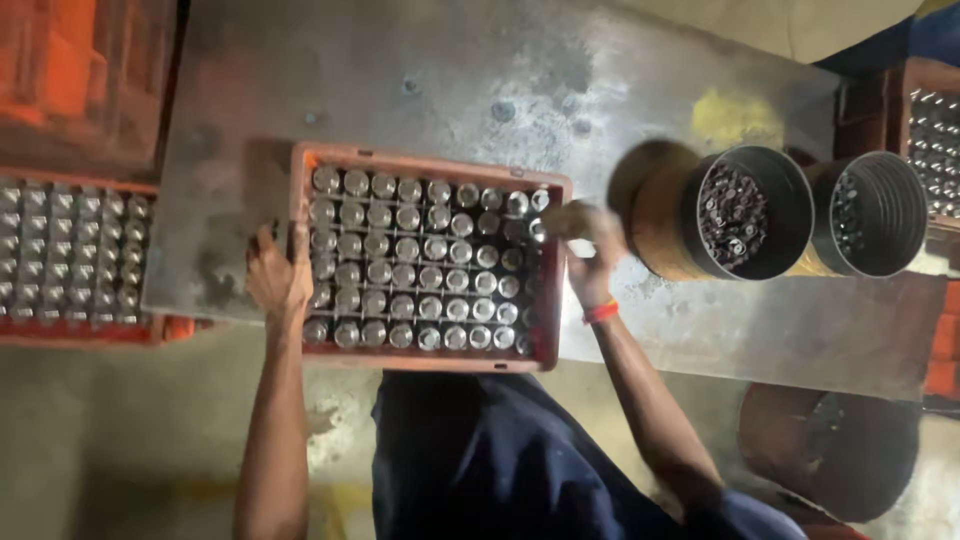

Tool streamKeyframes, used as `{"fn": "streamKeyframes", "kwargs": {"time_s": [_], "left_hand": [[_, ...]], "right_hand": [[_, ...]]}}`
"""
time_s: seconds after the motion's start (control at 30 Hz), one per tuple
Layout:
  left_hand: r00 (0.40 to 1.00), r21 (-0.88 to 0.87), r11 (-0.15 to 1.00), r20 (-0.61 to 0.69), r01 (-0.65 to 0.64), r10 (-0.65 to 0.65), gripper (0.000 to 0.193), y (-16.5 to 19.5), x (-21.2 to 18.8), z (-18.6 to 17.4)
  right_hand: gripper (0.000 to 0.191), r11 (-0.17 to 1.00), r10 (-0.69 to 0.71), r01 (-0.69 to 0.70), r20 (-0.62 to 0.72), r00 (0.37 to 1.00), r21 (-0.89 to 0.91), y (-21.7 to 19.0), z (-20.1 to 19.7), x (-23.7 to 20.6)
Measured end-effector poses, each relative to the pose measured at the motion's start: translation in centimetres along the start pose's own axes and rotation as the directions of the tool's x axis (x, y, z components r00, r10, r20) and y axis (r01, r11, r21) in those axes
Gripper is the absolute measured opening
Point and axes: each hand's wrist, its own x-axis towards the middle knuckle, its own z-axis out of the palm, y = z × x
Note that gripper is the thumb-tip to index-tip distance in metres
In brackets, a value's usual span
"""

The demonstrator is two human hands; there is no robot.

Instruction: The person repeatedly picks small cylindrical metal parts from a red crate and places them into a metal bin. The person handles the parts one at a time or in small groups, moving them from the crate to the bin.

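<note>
At the centre of the frame, an orange crate (430,160) sits on a worn metal table (400,80), filled with rows of glass bottles (420,262) seen from above by their round mouths. Most rows are full, though a few cells near the crate's right side look darker. The left hand (276,275) rests on the crate's left wall at centre left of the picture, fingers curled over the rim in a grip on it. The right hand (590,245) is at the crate's upper right corner, fingers bunched together over the bottle tops there; it is blurred, and whether it pinches something small cannot be told. A red band (600,313) circles that wrist.

To the right of the crate, in the upper right of the frame, two round black buckets (790,215) stand side by side on the table; the nearer one holds a heap of small metal caps (732,215). At the left edge lies a second orange crate (90,330) of bottles, beside the table. A further crate of bottles (935,140) shows at the far right edge. At lower right stands a dark round drum (830,450).
</note>
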Motion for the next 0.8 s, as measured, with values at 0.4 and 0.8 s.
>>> {"fn": "streamKeyframes", "kwargs": {"time_s": [0.4, 0.8], "left_hand": [[0.998, 0.032, 0.999, 0.046, 0.035, -0.037, 0.057, -0.2, 0.1, 0.2], [0.997, 0.007, 0.998, 0.052, 0.059, -0.059, 0.055, -0.3, 0.1, 0.4]], "right_hand": [[0.052, 0.991, 0.048, -0.038, 0.082, 0.995, -0.125, 2.0, 1.7, 4.9], [0.045, 0.98, -0.171, 0.162, -0.08, 0.982, -0.115, -0.4, 5.6, 4.7]]}}
